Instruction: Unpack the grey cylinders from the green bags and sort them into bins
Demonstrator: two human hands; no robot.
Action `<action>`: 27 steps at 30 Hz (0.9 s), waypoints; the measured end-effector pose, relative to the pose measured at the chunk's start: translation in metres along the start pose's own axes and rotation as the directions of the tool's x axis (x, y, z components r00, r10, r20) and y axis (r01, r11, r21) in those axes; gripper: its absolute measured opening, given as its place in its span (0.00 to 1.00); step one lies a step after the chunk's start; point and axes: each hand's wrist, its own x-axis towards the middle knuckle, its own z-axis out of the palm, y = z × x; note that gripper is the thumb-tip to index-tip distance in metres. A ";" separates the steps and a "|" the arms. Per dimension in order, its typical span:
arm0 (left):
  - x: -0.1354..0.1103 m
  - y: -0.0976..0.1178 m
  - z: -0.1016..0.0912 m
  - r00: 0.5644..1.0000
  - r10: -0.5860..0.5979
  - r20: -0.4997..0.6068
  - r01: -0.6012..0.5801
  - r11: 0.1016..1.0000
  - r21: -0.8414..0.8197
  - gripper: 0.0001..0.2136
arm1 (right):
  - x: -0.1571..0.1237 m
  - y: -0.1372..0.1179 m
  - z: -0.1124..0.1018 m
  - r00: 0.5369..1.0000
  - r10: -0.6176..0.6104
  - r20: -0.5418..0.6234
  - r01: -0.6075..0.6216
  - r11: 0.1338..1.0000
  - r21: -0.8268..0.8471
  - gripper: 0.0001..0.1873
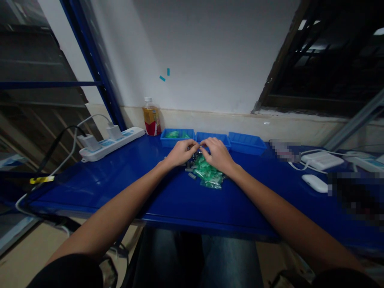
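Note:
My left hand [181,153] and my right hand [218,153] meet above the blue table, thumbs and fingertips pinched close together. Whatever lies between the fingers is too small to make out. Just below them is a heap of small green-tinted clear plastic bags [208,173], partly covered by my right hand. Several small grey metallic-looking pieces [192,175] lie at the left side of the heap. Directly behind the hands stands the middle blue bin [214,138], its front partly hidden by my fingers.
The left blue bin [168,142] holds green bags; the right blue bin [247,143] stands beside the middle one. A drink bottle [151,118] and a power strip [120,141] with plugs are at left. A white case [315,183] and a white box with cables [322,160] lie right.

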 end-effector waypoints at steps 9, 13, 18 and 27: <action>0.000 -0.017 0.005 0.991 -0.026 0.130 -0.013 0.957 0.289 0.11 | -0.003 0.066 -0.026 0.925 0.331 -0.187 -0.357 0.924 -0.133 0.14; -0.003 -0.019 0.010 0.987 -0.082 0.139 0.027 0.933 0.360 0.09 | -0.027 0.113 -0.034 0.744 0.632 -0.218 -0.668 0.708 -0.228 0.15; -0.004 -0.011 0.014 0.986 -0.140 0.091 0.090 0.905 0.416 0.09 | -0.042 0.127 -0.034 0.656 0.725 -0.211 -0.754 0.610 -0.244 0.16; -0.002 0.000 0.015 0.991 -0.137 -0.002 0.132 0.943 0.307 0.05 | -0.035 0.115 -0.033 0.656 0.725 -0.213 -0.753 0.607 -0.255 0.18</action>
